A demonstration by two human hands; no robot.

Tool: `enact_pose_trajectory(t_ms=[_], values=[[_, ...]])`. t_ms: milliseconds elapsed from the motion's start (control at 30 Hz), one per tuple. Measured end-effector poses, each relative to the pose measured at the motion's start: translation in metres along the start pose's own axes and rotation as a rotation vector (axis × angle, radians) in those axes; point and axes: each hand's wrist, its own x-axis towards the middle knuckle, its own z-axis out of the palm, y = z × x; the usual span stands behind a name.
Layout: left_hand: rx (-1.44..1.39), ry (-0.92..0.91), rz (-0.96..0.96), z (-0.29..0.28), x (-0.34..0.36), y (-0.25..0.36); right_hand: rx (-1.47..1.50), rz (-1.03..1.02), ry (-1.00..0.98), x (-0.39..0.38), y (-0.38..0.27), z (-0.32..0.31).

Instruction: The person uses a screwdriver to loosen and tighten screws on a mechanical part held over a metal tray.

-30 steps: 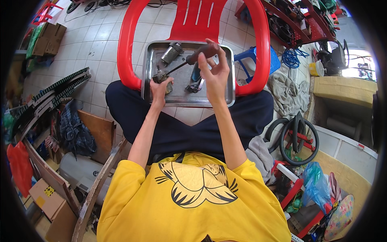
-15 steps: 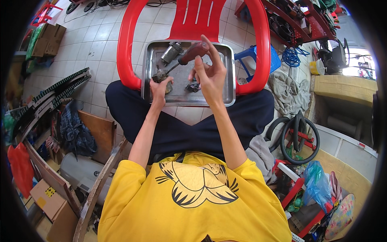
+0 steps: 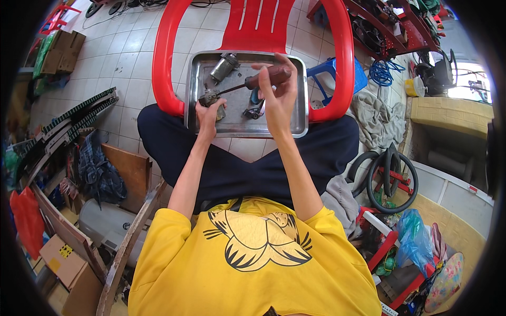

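Note:
A screwdriver [image 3: 266, 78] with a dark red handle is held in my right hand [image 3: 280, 105], its handle between thumb and fingers. Its shaft slants down to the left, and the tip meets a grey metal part [image 3: 209, 98]. My left hand [image 3: 207, 117] is closed around that part at the left side of a shallow metal tray [image 3: 237, 129]. Behind it lies a silvery metal cylinder [image 3: 225, 67], tilted in the tray. A small dark part [image 3: 254, 110] with something blue beside it rests near my right hand, partly covered by it.
The tray sits on a red plastic chair [image 3: 164, 63] in front of my knees. To the right are a blue stool [image 3: 356, 76], a grey cloth [image 3: 377, 121] and black tyres or tubes [image 3: 371, 195]. Wooden boards [image 3: 129, 171] and a cardboard box [image 3: 63, 258] stand at left.
The screwdriver's handle has swung lower and to the right, so its shaft lies flatter. My right hand's fingers have shifted around the handle; my left hand stays in place.

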Motion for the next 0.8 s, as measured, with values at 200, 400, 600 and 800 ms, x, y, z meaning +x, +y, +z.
enact_pose_trajectory(t_ms=[200, 400, 600, 800], values=[[-0.007, -0.016, 0.010, 0.000, -0.001, 0.002, -0.230, -0.081, -0.109, 0.001, 0.009, -0.008], [-0.006, -0.030, 0.017, -0.002, 0.001, 0.000, 0.094, -0.108, -0.041, -0.003, 0.008, 0.003], [-0.001, -0.008, 0.020, 0.002, -0.002, 0.004, -0.139, -0.061, -0.045, 0.003, 0.008, -0.004], [-0.004, -0.031, 0.025, 0.001, -0.004, 0.004, 0.031, -0.102, -0.061, 0.002, 0.010, 0.001]])
